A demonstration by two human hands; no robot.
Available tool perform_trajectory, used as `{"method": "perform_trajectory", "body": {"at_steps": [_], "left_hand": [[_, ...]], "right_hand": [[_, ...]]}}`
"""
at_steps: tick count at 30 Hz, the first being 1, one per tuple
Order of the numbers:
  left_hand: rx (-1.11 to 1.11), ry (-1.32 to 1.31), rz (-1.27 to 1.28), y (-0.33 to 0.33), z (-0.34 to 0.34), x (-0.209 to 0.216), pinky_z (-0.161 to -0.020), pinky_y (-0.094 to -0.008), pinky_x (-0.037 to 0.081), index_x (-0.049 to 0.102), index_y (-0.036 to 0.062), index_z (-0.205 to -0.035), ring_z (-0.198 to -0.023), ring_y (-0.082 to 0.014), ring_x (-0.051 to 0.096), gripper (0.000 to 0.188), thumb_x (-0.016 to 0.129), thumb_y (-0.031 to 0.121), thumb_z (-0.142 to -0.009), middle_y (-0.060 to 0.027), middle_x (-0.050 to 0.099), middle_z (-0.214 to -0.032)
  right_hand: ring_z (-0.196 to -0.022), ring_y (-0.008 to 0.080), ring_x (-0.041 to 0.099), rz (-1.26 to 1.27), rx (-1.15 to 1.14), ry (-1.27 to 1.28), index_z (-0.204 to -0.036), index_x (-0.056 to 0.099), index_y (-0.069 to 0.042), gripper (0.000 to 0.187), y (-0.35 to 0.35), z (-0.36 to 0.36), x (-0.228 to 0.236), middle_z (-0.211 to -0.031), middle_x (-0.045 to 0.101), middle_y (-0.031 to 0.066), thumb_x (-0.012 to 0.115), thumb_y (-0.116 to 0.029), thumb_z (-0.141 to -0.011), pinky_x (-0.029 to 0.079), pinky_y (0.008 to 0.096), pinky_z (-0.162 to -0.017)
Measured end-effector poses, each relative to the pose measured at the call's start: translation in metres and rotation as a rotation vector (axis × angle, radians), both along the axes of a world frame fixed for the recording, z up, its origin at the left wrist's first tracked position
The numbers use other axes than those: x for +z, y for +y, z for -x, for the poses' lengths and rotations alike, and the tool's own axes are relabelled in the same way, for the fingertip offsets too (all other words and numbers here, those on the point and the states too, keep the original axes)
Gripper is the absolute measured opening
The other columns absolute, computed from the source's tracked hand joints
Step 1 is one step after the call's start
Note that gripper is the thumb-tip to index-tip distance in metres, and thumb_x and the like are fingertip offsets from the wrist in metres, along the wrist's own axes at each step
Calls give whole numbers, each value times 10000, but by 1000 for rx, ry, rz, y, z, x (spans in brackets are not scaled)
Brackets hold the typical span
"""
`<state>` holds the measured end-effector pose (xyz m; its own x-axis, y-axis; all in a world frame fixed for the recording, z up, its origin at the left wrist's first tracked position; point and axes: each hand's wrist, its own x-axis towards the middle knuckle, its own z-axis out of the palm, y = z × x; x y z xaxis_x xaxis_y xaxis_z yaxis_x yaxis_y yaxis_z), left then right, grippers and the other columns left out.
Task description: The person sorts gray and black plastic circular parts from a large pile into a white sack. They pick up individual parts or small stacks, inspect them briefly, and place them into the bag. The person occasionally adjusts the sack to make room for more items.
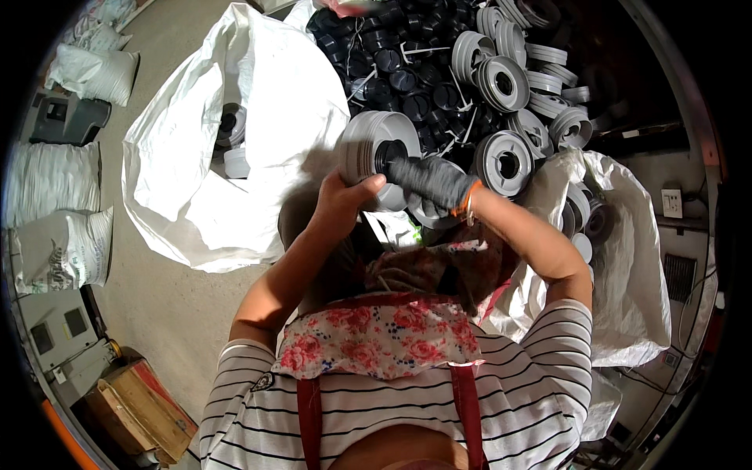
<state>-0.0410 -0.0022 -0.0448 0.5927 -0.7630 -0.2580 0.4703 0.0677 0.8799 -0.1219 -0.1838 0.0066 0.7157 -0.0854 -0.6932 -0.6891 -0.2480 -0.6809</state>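
Observation:
My left hand (345,197) is bare and grips the lower rim of a grey round plastic spool (368,141) held up in front of me. My right hand (432,182) wears a dark grey glove with an orange cuff, and its fingers reach into the spool's black centre hole. Just beyond the spool lies a heap of the same grey spools (509,86) and small black round caps (392,70).
A large white woven sack (258,125) lies open on the left with a few spools inside. Another white sack (627,258) holds spools on the right. Filled white bags (55,180) and a cardboard box (141,407) sit along the left floor.

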Motion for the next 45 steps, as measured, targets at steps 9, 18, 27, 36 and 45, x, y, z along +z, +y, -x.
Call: {"method": "perform_trajectory", "body": {"at_steps": [9, 18, 27, 36, 45], "left_hand": [[151, -210, -208, 17, -8, 34, -632, -271, 500, 581, -9, -994, -736, -119, 592, 355, 758, 133, -721, -58, 619, -861], [524, -1244, -585, 38, -87, 54, -1071, -396, 294, 130, -40, -1431, -1339, -334, 278, 1082, 810, 274, -651, -234, 207, -1475], [-516, -1588, -22, -19, -10, -7, -1089, -470, 197, 495, 96, -1283, -1273, -246, 381, 737, 776, 215, -613, -88, 542, -1229], [43, 567, 152, -8, -23, -19, -832, -344, 510, 514, 16, -1182, -907, -241, 612, 435, 607, 191, -794, -120, 607, -1028], [-956, -691, 47, 5, 41, -68, -1126, -406, 152, 511, 78, -1299, -1380, -338, 183, 518, 633, 214, -814, -141, 447, -1376]], "right_hand": [[-932, 297, 642, 490, 283, -458, -1181, 528, 0, 704, 2, 4, -25, -1030, 635, 220, 664, -547, -759, 517, 385, -799], [-925, 355, 631, 990, 747, 62, -1261, 429, -2, 705, -93, 13, -142, -1001, 638, 217, 720, -244, -667, 511, 453, -791], [-736, 244, 636, 436, 602, -112, -865, 670, 39, 538, -98, -55, -56, -781, 672, 179, 731, -466, -689, 495, 362, -692], [-1195, 442, 432, 1122, 184, -38, -1393, 274, -47, 876, -111, -104, -146, -1336, 380, 287, 719, -325, -692, 375, 469, -1012], [-1073, 351, 571, 658, -35, -317, -1309, 403, 10, 920, -120, -75, -103, -1164, 571, 250, 788, -445, -608, 456, 377, -913]]}}
